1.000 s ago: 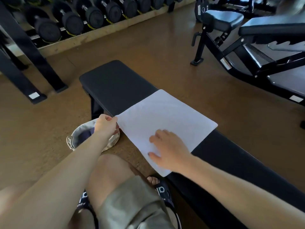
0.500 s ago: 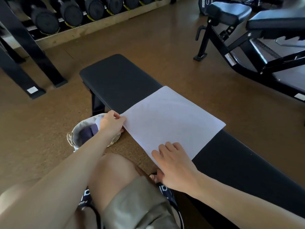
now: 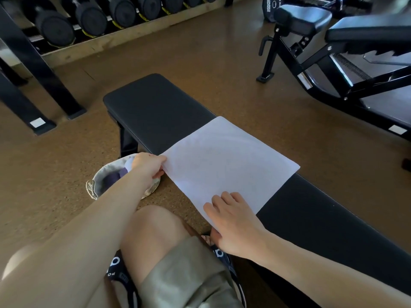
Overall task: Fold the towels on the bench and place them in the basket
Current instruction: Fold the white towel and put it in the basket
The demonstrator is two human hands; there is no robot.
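Black bench [image 3: 160,107]: white towel [image 3: 226,161] flat across, near edge perhaps overhanging.

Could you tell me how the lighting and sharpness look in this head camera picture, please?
Head view: the white towel is washed out, its texture barely visible; the black bench is dark and low in detail; the top right corner is smeared; wide-angle distortion bends the dumbbell rack and stretches the forearms; both hands look reasonably sharp.
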